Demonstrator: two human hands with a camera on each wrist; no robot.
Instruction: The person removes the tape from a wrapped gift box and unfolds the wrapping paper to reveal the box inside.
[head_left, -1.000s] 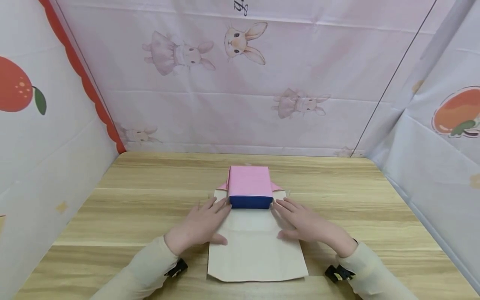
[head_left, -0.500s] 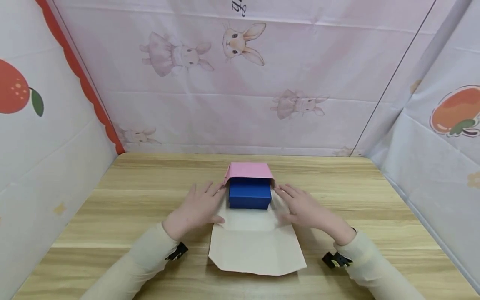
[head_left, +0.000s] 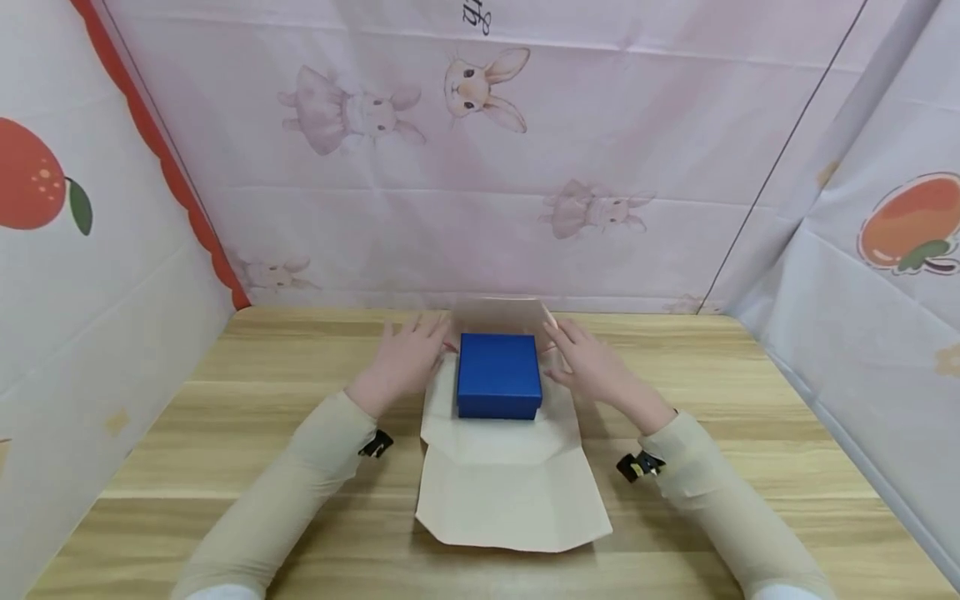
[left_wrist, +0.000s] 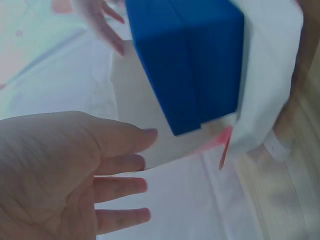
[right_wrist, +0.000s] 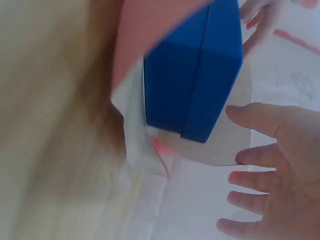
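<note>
A blue lidded box (head_left: 498, 367) sits on an unfolded pink cardboard wrapper (head_left: 510, 500), whose cream inner face is up. Behind the box, the wrapper's far flap (head_left: 498, 315) stands raised. My left hand (head_left: 405, 358) is at the flap's left side, with thumb and index finger by its edge in the left wrist view. At the opposite side is my right hand (head_left: 600, 371), its thumb and fingers spread apart near the flap's corner in the right wrist view. Both hands have fairly straight fingers. The flap's pink outer face is mostly hidden in the head view.
The wrapper lies on a wood-grain table (head_left: 300, 417), its near flap toward the front edge. A pink rabbit-print cloth (head_left: 450, 233) hangs behind the table. White fruit-print cloths stand at the left and right. Each wrist carries a black strap device (head_left: 640, 465).
The pink flap that covered the blue box has swung up and back, uncovering the lid. Both hands have moved away from the body along with it.
</note>
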